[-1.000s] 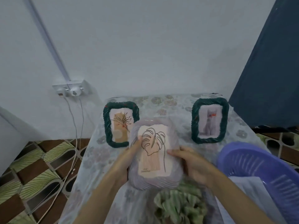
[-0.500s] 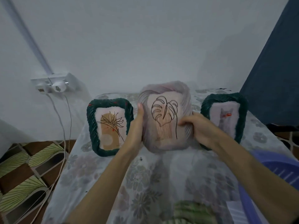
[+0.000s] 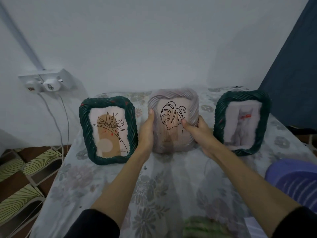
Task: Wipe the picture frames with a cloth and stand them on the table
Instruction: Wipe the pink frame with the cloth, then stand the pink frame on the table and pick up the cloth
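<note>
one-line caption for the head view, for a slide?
Both hands, left hand and right hand, hold a pale woven frame between two standing green frames on the table.

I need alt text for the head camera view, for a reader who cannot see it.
Two bare hands, left hand and right hand, hold an upright pale pink woven picture frame with a leaf drawing on a floral tablecloth. It sits between two standing dark green woven frames: flower print left, cat picture right.
</note>
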